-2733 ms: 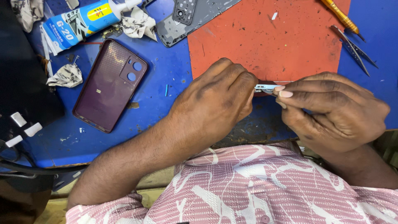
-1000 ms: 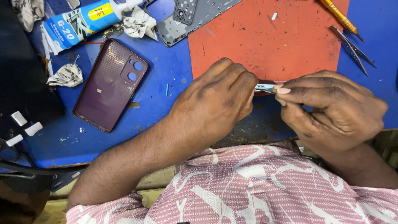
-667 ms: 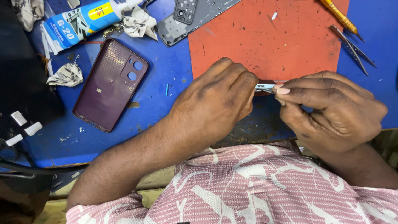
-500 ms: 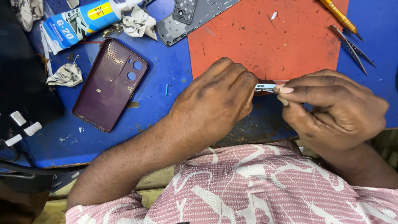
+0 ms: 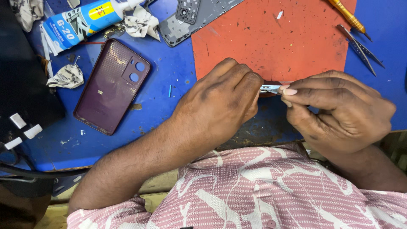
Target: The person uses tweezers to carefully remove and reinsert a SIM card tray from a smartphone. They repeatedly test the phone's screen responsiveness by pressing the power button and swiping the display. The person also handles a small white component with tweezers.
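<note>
Both of my hands meet over the near edge of the blue mat (image 5: 161, 114). My left hand (image 5: 220, 106) is curled into a fist, and its fingertips pinch one end of a small silver metal part (image 5: 269, 88). My right hand (image 5: 339, 110) pinches the other end between thumb and forefinger. Most of the part is hidden by my fingers. A red mat (image 5: 280, 38) lies just beyond my hands.
A purple phone back cover (image 5: 111, 87) lies left of my hands. Behind it are a glue tube (image 5: 80, 21), crumpled tissues (image 5: 65, 76) and a grey phone frame (image 5: 195, 15). Tweezers (image 5: 360, 48) and a yellow-handled tool (image 5: 347, 15) lie at the far right.
My right hand's fingers have shifted slightly on the small metal part. Everything else stays where it was.
</note>
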